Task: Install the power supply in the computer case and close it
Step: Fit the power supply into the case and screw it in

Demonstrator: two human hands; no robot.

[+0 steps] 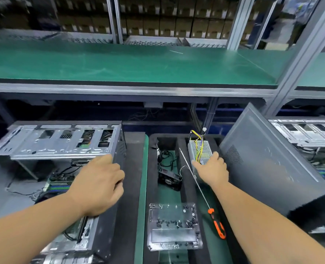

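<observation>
The task looks barely begun. The case point(62, 149) lies open on its side at the left of the bench point(141, 187), its bay showing bare stamped steel, a board and loose cables, with no supply inside. The supply point(198, 151), a small silver box of perforated sheet metal with yellow and dark wires sprouting from its top, sits toward the far right of the bench. The right hand point(212, 168) has its fingers curled round the near end of the supply, apparently about to lift it. The left hand point(100, 183) rests on the case's dark right wall, fingers bent over the edge, steadying it.

Still to come, I judge: carrying the supply over, seating it, screwing it down, fitting the panel point(268, 164), a flat grey sheet with a mesh vent leaning at the right edge. A clear plastic tray point(174, 237) of small dark screws and a long screwdriver point(215, 220) with an orange-and-black handle lie near the front edge.
</observation>
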